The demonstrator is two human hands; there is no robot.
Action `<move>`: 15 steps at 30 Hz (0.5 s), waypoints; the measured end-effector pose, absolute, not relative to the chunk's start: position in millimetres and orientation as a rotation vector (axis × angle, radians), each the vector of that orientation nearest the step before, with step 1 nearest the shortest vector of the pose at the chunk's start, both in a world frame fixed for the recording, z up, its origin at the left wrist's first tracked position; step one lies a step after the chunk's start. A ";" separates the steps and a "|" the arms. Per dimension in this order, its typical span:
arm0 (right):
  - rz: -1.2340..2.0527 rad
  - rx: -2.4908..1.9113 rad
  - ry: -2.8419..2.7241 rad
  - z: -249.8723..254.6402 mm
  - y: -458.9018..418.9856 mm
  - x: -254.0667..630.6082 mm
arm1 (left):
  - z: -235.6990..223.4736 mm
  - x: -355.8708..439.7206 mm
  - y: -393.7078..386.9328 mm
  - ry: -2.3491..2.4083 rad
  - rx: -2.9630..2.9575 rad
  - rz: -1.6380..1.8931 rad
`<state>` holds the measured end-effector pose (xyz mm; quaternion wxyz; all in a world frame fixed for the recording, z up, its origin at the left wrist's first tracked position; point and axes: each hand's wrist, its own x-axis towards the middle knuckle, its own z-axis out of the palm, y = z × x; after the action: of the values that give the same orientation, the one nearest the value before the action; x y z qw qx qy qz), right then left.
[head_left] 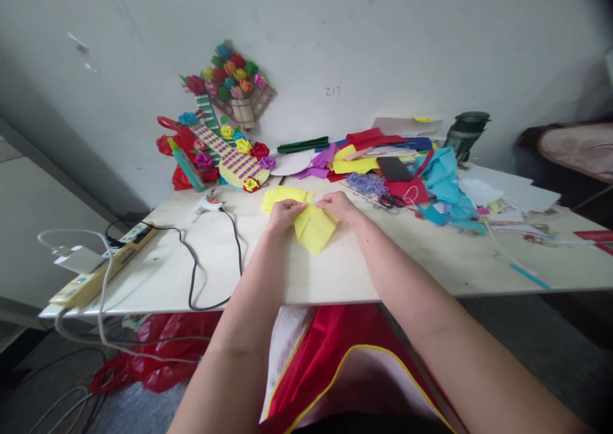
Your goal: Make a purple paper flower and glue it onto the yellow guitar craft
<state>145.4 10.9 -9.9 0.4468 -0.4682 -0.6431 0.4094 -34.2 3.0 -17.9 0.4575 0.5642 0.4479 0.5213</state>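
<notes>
Yellow sheet (315, 231) pinched over our surface (330, 277)
Our left hand (283, 214) and right hand (339, 207) grip its far edge between pressed fingers; against the wall (387, 44), a bundled-stick holder (243, 113) carries colourful flowers (230, 68), and we cannot see inside the dark tumbler (465, 135).

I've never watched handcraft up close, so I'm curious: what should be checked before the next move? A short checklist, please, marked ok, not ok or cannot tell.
1. Left hand gripping the yellow sheet: ok, pinching its upper edge.
2. Right hand gripping it too: ok, pinching nearby.
3. Sheet flat: not ok, creased.
4. White glue gun apart from both hands: ok, lying to their left.
5. Glue gun cool: cannot tell.
6. Scissors apart from both hands: ok, to their right.
</notes>
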 end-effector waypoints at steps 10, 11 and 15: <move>1.069 -1.145 -1.564 -7.2 10.6 149.6 | -15.1 -38.7 0.4 1.000 1.369 1.066; 1.072 -1.145 -1.564 -7.1 10.7 150.2 | -15.1 -38.9 0.3 1.009 1.376 1.055; 1.055 -1.158 -1.590 -9.0 14.0 151.5 | -14.7 -39.4 -0.2 1.117 1.461 1.058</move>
<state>151.5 14.0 -9.0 0.4393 -0.4660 -0.6401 0.4244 -39.4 -0.2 -14.7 0.4881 0.6009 0.4595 0.4353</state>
